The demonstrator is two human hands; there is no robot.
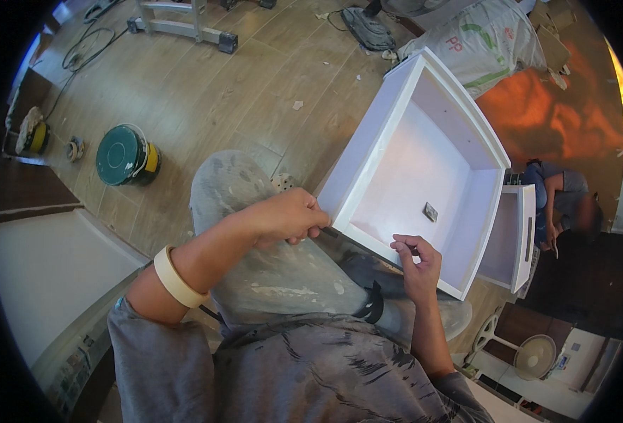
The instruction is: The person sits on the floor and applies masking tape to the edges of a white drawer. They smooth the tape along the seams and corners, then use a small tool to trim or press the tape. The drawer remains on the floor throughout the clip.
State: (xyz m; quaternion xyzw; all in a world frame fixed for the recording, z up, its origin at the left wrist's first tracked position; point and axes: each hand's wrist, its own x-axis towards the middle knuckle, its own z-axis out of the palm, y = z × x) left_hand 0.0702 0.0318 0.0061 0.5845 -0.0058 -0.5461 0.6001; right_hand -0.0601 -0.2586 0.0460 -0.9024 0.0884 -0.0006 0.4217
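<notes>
A white drawer-like box (375, 151), open at the top, rests tilted in front of me by my legs. At its near left corner is my left hand (297, 217), closed with the fingertips pinched together; what they hold is hidden. My right hand (421, 266) is over the near edge, fingers curled and thumb close to the forefinger; anything between them is too small to make out. Inside the box lies a small dark flat rectangular piece (430, 211). A roll of cream tape (176, 276) hangs round my left forearm.
A lidded green bucket (121, 155) stands on the wood-look floor at left. Another white drawer (519, 236) is at right, near a crouching person (565, 190). A white plastic sack (480, 46), a ladder foot (184, 25) and a fan (535, 356) are farther around.
</notes>
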